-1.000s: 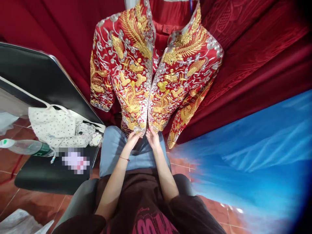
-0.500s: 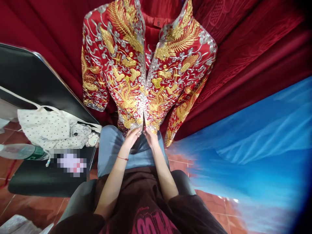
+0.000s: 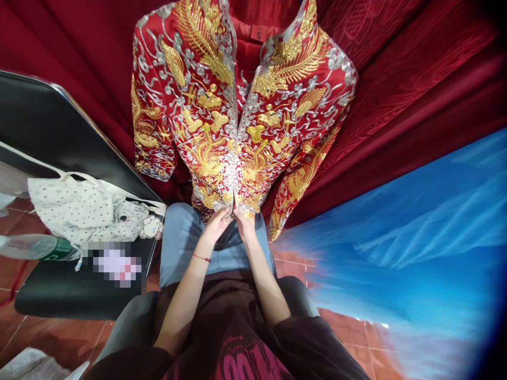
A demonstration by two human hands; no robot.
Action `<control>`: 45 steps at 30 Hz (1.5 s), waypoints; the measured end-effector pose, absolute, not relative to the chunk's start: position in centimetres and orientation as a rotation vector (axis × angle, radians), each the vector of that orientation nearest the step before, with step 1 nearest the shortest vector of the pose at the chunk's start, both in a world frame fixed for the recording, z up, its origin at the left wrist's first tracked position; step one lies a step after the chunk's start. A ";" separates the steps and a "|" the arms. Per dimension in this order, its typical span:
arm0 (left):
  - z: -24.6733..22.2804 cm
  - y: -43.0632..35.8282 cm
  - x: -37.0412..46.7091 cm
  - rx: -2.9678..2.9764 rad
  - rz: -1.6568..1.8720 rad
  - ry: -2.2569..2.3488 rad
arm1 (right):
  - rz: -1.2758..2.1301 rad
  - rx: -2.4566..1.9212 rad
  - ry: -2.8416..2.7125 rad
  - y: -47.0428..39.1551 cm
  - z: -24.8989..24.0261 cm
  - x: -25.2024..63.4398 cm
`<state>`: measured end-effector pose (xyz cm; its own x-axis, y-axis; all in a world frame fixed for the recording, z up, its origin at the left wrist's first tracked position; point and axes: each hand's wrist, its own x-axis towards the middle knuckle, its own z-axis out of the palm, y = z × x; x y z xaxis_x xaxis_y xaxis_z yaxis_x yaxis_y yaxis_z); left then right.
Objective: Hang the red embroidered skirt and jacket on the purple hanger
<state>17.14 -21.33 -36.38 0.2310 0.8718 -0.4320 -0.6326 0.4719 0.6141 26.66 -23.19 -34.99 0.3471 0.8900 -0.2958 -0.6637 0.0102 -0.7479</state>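
A red jacket with gold and silver embroidery lies spread on dark red cloth, its collar at the top and its lower front edges over my lap. My left hand pinches the bottom corner of the left front panel. Close beside it, my right hand grips the bottom corner of the right front panel. A narrow slit parts the two panels just above my fingers. The fingertips of both hands are partly hidden at the hem.
Left of me, a black chair bears a white dotted bag, a plastic bottle and a blurred-out item. Blue fabric spreads at the right. Dark red cloth hangs behind the jacket.
My left hand has shifted slightly to the right, nearer my right hand. The jacket's right shoulder sits a little farther out to the right.
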 end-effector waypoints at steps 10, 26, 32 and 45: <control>-36.0 -21.4 17.1 0.342 1.078 0.727 | 1.241 -0.994 -0.354 -23.3 -35.3 26.5; -37.7 -21.9 17.7 0.385 1.274 0.917 | 1.319 -1.089 -0.383 -22.8 -35.4 26.0; -38.4 -21.6 16.9 0.360 1.288 1.008 | 1.686 -1.533 -0.842 -23.6 -35.5 26.6; -37.8 -21.4 17.0 0.382 1.248 0.909 | 1.117 -1.605 -1.036 -23.9 -34.0 26.1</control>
<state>17.05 -21.43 -37.82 0.0389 0.9245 -0.3791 -0.6445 0.3132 0.6976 26.10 -23.92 -34.00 0.2419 0.9473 -0.2102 0.1387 -0.2481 -0.9587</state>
